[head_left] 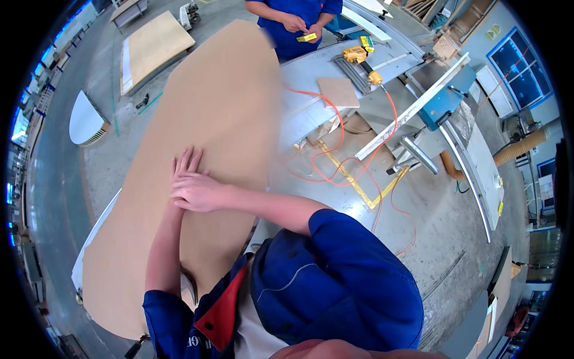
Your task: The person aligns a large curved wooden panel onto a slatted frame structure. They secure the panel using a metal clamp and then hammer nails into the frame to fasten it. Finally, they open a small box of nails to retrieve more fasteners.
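Observation:
A large brown board (221,107) with curved edges stretches out in front of me, from beside my body toward the far side. My left hand (188,160) lies on it, palm down, fingers stretched out and slightly apart. Across the back of that hand and its wrist rests my right hand (200,191), its fingers extended. I see nothing held in either hand. Part of the left hand is hidden under the right one.
A co-worker (296,27) stands at the far end, holding a small yellow box (307,37). On the saw table (299,116) are a yellow nail gun (359,60) and a square board piece (338,93). An orange air hose (341,128) loops to the floor. A white half-round panel (86,119) sits left.

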Demonstrator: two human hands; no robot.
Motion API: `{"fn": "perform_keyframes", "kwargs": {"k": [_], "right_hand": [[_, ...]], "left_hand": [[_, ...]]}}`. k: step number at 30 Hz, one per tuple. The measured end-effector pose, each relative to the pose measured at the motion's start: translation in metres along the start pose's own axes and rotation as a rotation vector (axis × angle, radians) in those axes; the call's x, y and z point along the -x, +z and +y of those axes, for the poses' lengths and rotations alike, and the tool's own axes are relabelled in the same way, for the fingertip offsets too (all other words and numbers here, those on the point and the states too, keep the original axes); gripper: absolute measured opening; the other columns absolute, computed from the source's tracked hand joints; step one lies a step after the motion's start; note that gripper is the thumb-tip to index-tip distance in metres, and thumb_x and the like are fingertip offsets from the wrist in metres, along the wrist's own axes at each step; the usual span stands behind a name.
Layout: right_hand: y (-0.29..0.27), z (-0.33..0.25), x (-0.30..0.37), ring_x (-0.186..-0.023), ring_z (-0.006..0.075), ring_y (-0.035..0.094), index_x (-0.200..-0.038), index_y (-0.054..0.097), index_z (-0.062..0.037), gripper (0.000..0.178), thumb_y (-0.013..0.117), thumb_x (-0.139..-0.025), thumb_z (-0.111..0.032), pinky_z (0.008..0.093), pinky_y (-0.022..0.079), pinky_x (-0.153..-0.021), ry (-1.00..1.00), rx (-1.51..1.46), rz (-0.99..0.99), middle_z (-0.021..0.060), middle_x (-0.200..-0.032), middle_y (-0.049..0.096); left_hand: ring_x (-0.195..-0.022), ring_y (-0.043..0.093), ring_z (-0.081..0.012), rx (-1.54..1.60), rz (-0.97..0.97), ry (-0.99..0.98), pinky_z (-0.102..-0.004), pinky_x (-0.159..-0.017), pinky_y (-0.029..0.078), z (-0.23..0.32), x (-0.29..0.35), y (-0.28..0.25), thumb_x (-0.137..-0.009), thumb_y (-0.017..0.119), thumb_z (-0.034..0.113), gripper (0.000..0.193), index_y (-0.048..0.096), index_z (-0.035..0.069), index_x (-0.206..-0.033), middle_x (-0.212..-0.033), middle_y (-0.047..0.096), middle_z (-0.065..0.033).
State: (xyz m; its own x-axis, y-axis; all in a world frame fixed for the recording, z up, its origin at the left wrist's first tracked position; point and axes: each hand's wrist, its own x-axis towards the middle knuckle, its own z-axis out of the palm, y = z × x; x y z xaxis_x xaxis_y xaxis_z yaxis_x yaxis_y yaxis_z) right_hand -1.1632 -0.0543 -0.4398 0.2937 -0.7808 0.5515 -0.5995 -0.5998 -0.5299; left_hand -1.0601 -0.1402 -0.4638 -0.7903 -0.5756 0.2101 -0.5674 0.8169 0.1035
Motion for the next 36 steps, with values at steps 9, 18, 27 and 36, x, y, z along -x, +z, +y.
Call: {"fn": "perform_keyframes", "kwargs": {"k": [9, 18, 27, 36], "right_hand": [[-0.004, 0.063, -0.028, -0.122, 0.0264, 0.061, -0.107, 0.077, -0.008, 0.042, 0.061, -0.092, -0.044, 0.0467, 0.038, -0.105, -0.078, 0.272, -0.266, 0.0104, -0.118, 0.072], [-0.011, 0.071, -0.02, -0.124, 0.0257, 0.057, -0.111, 0.074, -0.0072, 0.043, 0.061, -0.095, -0.045, 0.0501, 0.033, -0.11, -0.172, 0.209, -0.23, 0.0085, -0.121, 0.07], [-0.004, 0.075, -0.016, -0.134, 0.0309, 0.05, -0.123, 0.069, -0.0054, 0.048, 0.054, -0.098, -0.044, 0.0547, 0.03, -0.11, -0.164, 0.195, -0.246, 0.0111, -0.133, 0.064], [-0.004, 0.079, -0.011, -0.138, 0.0288, 0.046, -0.128, 0.066, -0.0063, 0.051, 0.058, -0.095, -0.044, 0.0524, 0.03, -0.11, -0.15, 0.133, -0.222, 0.009, -0.137, 0.061]], "left_hand": [[-0.158, 0.024, -0.0244, 0.021, -0.112, -0.069, -0.0489, -0.13, 0.016, 0.006, -0.027, 0.003, -0.101, 0.049, 0.043, 0.061, 0.044, 0.021, -0.158, -0.169, 0.031, -0.0048], [-0.158, 0.024, -0.0237, 0.054, -0.227, -0.157, -0.0438, -0.131, 0.014, 0.012, -0.036, -0.003, -0.106, 0.037, 0.037, 0.054, 0.047, 0.02, -0.156, -0.169, 0.031, -0.0057], [-0.156, 0.029, -0.0268, 0.008, -0.149, -0.119, -0.0468, -0.13, 0.018, 0.0, -0.031, 0.013, -0.108, 0.036, 0.036, 0.051, 0.048, 0.022, -0.155, -0.168, 0.034, -0.0073], [-0.154, 0.034, -0.0301, -0.178, -0.14, -0.027, -0.0523, -0.127, 0.024, -0.005, -0.03, 0.011, -0.105, 0.048, 0.029, 0.049, 0.048, 0.02, -0.154, -0.166, 0.037, -0.0097]]}}
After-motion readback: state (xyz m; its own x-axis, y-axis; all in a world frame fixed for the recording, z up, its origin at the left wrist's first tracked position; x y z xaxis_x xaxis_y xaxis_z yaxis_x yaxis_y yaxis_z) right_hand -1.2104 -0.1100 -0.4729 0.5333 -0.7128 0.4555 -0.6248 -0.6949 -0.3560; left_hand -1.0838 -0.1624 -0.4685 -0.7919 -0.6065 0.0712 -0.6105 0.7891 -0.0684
